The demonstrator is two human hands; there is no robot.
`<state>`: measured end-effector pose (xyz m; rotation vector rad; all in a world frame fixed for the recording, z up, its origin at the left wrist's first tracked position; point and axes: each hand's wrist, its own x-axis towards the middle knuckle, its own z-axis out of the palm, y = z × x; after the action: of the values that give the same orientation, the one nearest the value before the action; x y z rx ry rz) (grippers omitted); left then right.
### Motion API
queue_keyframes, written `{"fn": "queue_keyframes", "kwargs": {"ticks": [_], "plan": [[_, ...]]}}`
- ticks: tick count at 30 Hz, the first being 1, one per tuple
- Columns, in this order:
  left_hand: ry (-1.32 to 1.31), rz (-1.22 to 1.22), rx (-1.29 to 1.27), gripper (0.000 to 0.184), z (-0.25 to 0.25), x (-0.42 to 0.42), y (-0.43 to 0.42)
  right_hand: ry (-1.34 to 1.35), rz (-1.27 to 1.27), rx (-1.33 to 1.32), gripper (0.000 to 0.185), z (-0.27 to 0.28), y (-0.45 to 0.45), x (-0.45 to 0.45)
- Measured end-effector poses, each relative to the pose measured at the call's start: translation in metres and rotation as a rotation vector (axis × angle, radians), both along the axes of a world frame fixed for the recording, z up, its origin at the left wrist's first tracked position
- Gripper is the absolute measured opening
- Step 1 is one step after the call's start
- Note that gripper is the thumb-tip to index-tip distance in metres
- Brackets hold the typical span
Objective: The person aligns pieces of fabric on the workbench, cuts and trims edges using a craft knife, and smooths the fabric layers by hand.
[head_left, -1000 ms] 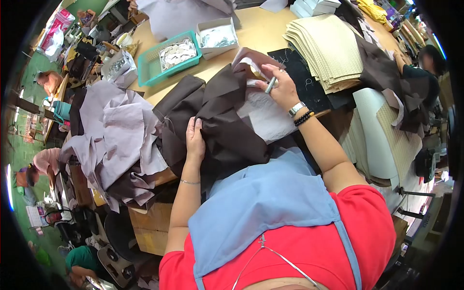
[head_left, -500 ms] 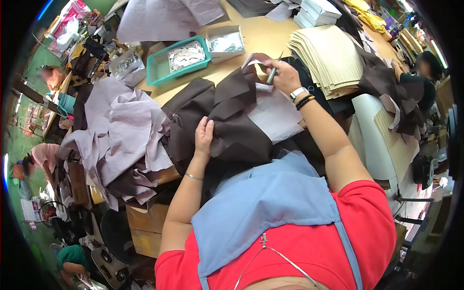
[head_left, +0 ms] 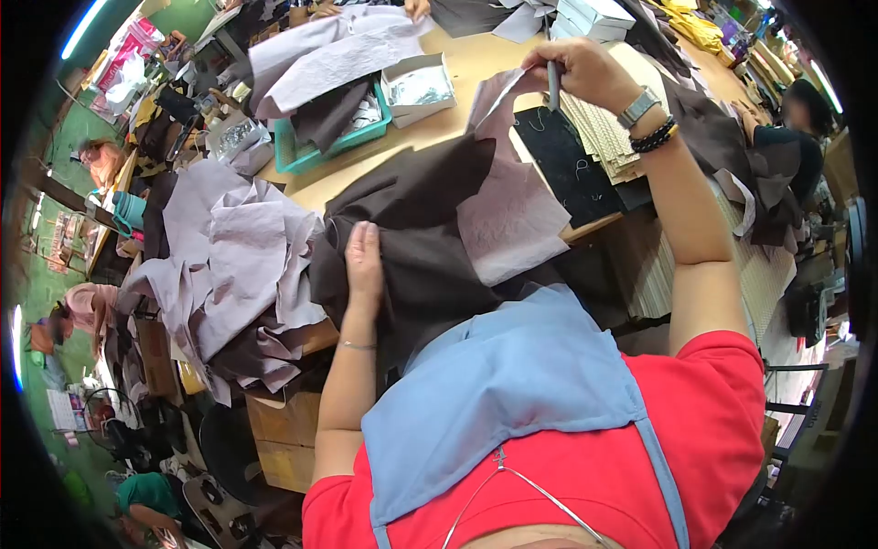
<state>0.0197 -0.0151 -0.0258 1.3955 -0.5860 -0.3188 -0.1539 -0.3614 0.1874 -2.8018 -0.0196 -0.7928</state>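
Dark brown fabric (head_left: 412, 210) lies bunched over the table edge in front of me. My left hand (head_left: 364, 265) rests on it, fingers together, thumb side hidden by the cloth. My right hand (head_left: 585, 75) is raised at the upper right, pinching the corner of the fabric's pale mauve side (head_left: 512, 220) and pulling it up. A slim grey metal tool (head_left: 553, 86) is also in that hand, pointing down. Left of my left hand sits a crumpled heap of mauve fabric (head_left: 247, 247).
A teal basket (head_left: 343, 145) and a white box (head_left: 418, 87) stand beyond the fabric. Another person's hand (head_left: 417, 9) holds mauve cloth (head_left: 338, 57) partly over the basket. Textured cream sheets (head_left: 594, 128) lie beside a black mat (head_left: 567, 165). A co-worker (head_left: 805, 137) is at right.
My right hand has moved up and right, stretching the fabric corner out and showing more of its pale side. Across the table, another person's mauve cloth has come over the teal basket.
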Motion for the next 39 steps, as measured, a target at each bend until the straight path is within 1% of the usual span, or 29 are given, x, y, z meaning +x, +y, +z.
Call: {"fn": "queue_keyframes", "kwargs": {"ticks": [1, 2, 3, 4, 5, 7, 8, 10, 11, 12, 14, 15, 16, 17, 18, 19, 20, 21, 22, 24, 26, 28, 30, 31, 32, 34, 37, 38, 39], "plan": [[-0.118, -0.024, 0.064, 0.019, 0.019, 0.011, 0.013, 0.026, -0.026, 0.082, 0.015, 0.002, -0.004, -0.002], [-0.234, -0.047, 0.132, 0.019, 0.047, 0.019, 0.028, 0.100, 0.009, 0.254, 0.019, 0.010, -0.005, -0.006], [-0.188, 0.052, 0.040, 0.019, 0.085, 0.012, 0.038, 0.037, 0.067, 0.241, 0.020, 0.011, -0.011, -0.006], [-0.232, -0.051, 0.120, 0.018, 0.086, 0.050, 0.067, -0.030, 0.123, 0.224, 0.022, 0.015, -0.016, -0.007], [-0.345, 0.041, 0.181, 0.018, 0.125, 0.051, 0.085, 0.148, -0.106, 0.402, 0.016, 0.055, 0.031, -0.021], [-0.551, 0.253, 0.322, 0.018, 0.203, 0.051, 0.121, 0.058, 0.136, 0.502, 0.020, 0.051, 0.027, -0.016], [-0.847, 0.348, 0.450, 0.019, 0.230, 0.070, 0.149, 0.045, 0.222, 0.550, 0.020, 0.052, 0.035, -0.011], [-0.942, 0.522, 0.674, 0.023, 0.282, 0.095, 0.192, 0.010, 0.430, 0.664, 0.019, 0.051, 0.067, -0.003], [-1.022, 0.538, 0.701, 0.023, 0.309, 0.108, 0.204, 0.038, 0.522, 0.574, 0.021, 0.047, 0.074, 0.005], [-1.104, 0.557, 0.725, 0.024, 0.326, 0.119, 0.210, 0.112, 0.402, 0.632, 0.023, 0.057, 0.097, -0.001], [-1.224, 0.443, 1.100, 0.025, 0.334, 0.150, 0.197, -0.277, 0.500, 0.276, 0.015, 0.049, 0.125, 0.018], [-1.276, 0.380, 1.288, 0.026, 0.338, 0.163, 0.184, -0.268, 0.455, 0.128, 0.021, 0.048, 0.128, 0.023], [-1.249, 0.548, 1.540, 0.029, 0.324, 0.137, 0.145, -0.259, 0.410, -0.021, 0.027, 0.047, 0.129, 0.029], [-1.304, 0.443, 1.374, 0.029, 0.313, 0.105, 0.112, -0.227, 0.365, -0.022, 0.029, 0.040, 0.130, 0.038], [-1.384, 0.300, 1.141, 0.028, 0.289, 0.119, 0.087, -0.190, 0.269, -0.112, 0.028, 0.040, 0.132, 0.040], [-1.215, 0.163, 0.861, 0.030, 0.271, 0.094, 0.055, -0.151, 0.275, -0.061, 0.027, 0.037, 0.131, 0.045], [-1.013, -0.080, 0.707, 0.039, 0.255, 0.071, 0.028, -0.112, 0.280, -0.012, 0.027, 0.032, 0.129, 0.050], [-0.949, -0.269, 0.566, 0.052, 0.234, 0.049, 0.002, -0.112, 0.313, 0.025, 0.026, 0.025, 0.124, 0.058], [-0.928, -0.398, 0.450, 0.057, 0.198, 0.049, -0.020, -0.108, 0.346, 0.062, 0.026, 0.015, 0.117, 0.067], [-0.629, -0.508, 0.354, 0.049, 0.149, 0.023, -0.051, -0.116, 0.348, 0.088, 0.025, -0.006, 0.106, 0.078], [-0.127, -0.632, 0.400, 0.043, 0.106, 0.022, -0.076, -0.155, 0.297, 0.054, 0.024, -0.024, 0.089, 0.085], [0.104, -0.519, 0.161, 0.042, 0.060, 0.019, -0.090, -0.441, 0.088, 0.090, 0.023, -0.040, 0.087, 0.080], [0.398, -0.378, 0.082, 0.044, 0.058, 0.005, -0.088, -0.457, -0.130, 0.259, 0.025, -0.067, 0.085, 0.067], [0.419, -0.325, 0.061, 0.045, 0.048, 0.006, -0.088, -0.347, -0.153, 0.572, 0.026, -0.083, 0.089, 0.062], [0.518, -0.348, -0.019, 0.047, 0.044, 0.004, -0.087, -0.219, -0.178, 0.882, 0.027, -0.102, 0.096, 0.058], [0.540, -0.328, -0.088, 0.049, 0.041, -0.003, -0.085, -0.142, -0.050, 1.072, 0.032, -0.146, 0.108, 0.057], [0.539, -0.309, -0.110, 0.050, 0.016, -0.006, -0.090, -0.040, -0.062, 1.130, 0.035, -0.185, 0.123, 0.060], [0.536, -0.300, -0.099, 0.050, 0.011, -0.008, -0.092, -0.008, -0.067, 1.213, 0.037, -0.188, 0.126, 0.060], [0.530, -0.291, -0.091, 0.051, 0.008, -0.010, -0.093, -0.056, -0.079, 1.245, 0.038, -0.191, 0.129, 0.062]]}}
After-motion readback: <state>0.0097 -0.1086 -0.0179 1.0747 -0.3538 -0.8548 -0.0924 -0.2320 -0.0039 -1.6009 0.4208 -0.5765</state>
